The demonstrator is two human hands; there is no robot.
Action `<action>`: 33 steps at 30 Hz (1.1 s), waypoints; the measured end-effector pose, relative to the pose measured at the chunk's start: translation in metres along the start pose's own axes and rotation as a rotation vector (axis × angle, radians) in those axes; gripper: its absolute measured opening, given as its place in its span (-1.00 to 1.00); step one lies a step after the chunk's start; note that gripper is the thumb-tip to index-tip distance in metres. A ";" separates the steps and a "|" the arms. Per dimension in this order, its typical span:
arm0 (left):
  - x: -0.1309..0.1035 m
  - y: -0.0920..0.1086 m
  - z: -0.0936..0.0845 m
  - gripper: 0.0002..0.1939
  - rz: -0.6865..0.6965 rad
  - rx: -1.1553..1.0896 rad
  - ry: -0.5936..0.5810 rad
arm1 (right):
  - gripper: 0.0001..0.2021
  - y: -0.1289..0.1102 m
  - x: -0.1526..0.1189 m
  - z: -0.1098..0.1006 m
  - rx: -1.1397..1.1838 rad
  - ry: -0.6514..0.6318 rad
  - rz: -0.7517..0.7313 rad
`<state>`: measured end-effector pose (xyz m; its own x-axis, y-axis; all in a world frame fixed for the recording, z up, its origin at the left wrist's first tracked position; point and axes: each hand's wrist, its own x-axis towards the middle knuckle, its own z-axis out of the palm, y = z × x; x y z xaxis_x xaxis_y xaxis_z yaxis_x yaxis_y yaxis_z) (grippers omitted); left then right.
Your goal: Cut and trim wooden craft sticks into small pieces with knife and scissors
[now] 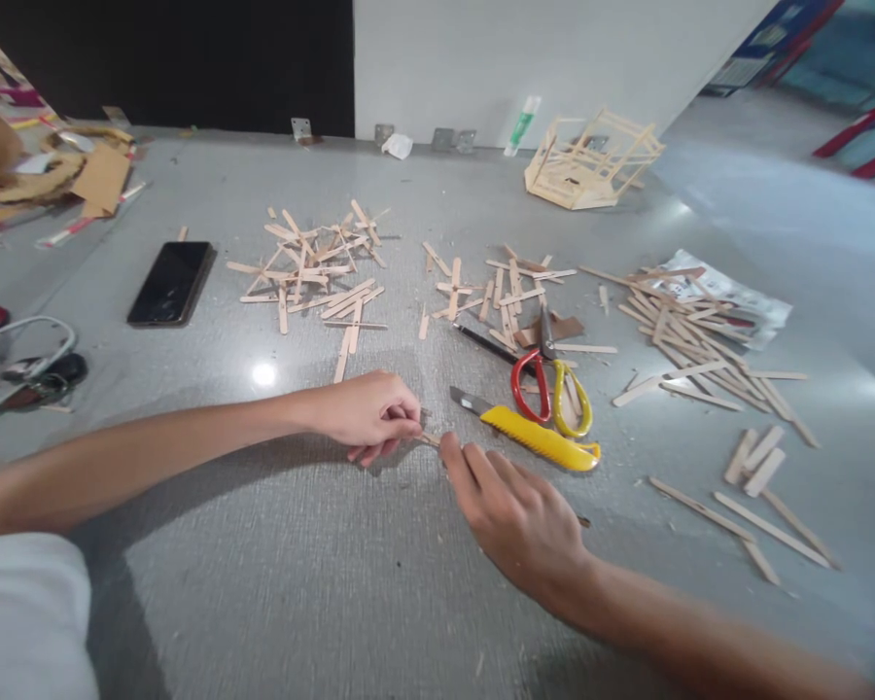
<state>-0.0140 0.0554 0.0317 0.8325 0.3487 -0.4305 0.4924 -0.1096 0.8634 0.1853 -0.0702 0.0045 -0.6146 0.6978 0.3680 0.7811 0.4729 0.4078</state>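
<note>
My left hand [365, 413] is closed, thumb and forefinger pinching one end of a thin wooden stick [430, 440]. At the other end my right hand [521, 515] is closed on the same stick, palm down and low over the table; most of the stick is hidden by fingers. A small dark tip, too little to name, shows beside the right wrist. Just beyond the right hand lie a yellow utility knife [540, 439] with its blade out and scissors [551, 379] with one red and one yellow handle loop. A dark pen-like tool [485, 340] lies by the scissors.
Loose wooden sticks [313, 258] are scattered across the grey table [277, 583], with another pile [700, 340] by a plastic packet [754, 301] at right. A stick-built frame [590, 165] and a glue tube [522, 126] stand at the back. A phone [171, 284] lies left.
</note>
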 end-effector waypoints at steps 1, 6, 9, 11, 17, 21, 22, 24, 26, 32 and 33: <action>0.000 0.000 0.000 -0.66 0.004 0.000 0.001 | -0.75 0.000 0.000 0.000 -0.004 0.002 0.001; 0.000 -0.001 0.001 -0.65 0.012 -0.001 0.011 | -0.74 -0.001 0.002 -0.001 -0.014 -0.011 0.007; 0.000 -0.002 0.001 -0.65 0.020 0.002 0.019 | -0.74 0.000 0.004 -0.002 -0.016 -0.007 -0.013; 0.001 -0.003 0.002 -0.63 0.028 0.004 0.023 | -0.75 0.000 0.005 -0.003 -0.023 -0.013 -0.021; 0.002 -0.005 0.002 -0.64 0.043 0.006 0.015 | -0.73 -0.001 0.007 -0.003 -0.043 -0.071 -0.027; 0.002 -0.006 0.002 -0.63 0.052 -0.008 0.021 | -0.73 -0.001 0.008 -0.004 -0.033 -0.087 -0.029; 0.002 -0.006 0.002 -0.63 0.050 -0.009 0.019 | -0.73 -0.001 0.009 -0.004 -0.031 -0.086 -0.026; 0.001 -0.007 0.002 -0.63 0.052 -0.014 0.010 | -0.73 -0.002 0.010 -0.004 -0.038 -0.085 -0.013; 0.001 -0.007 0.002 -0.62 0.056 -0.020 0.006 | -0.74 -0.002 0.011 -0.003 -0.038 -0.088 -0.003; 0.000 -0.003 0.003 -0.63 0.041 -0.024 0.018 | -0.76 -0.003 0.010 0.000 -0.047 -0.043 0.011; 0.000 -0.002 0.003 -0.64 0.038 -0.028 0.017 | -0.76 -0.002 0.008 0.000 -0.048 -0.031 0.013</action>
<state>-0.0145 0.0530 0.0291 0.8460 0.3604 -0.3929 0.4529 -0.0969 0.8863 0.1782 -0.0658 0.0066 -0.5999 0.7204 0.3479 0.7826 0.4379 0.4426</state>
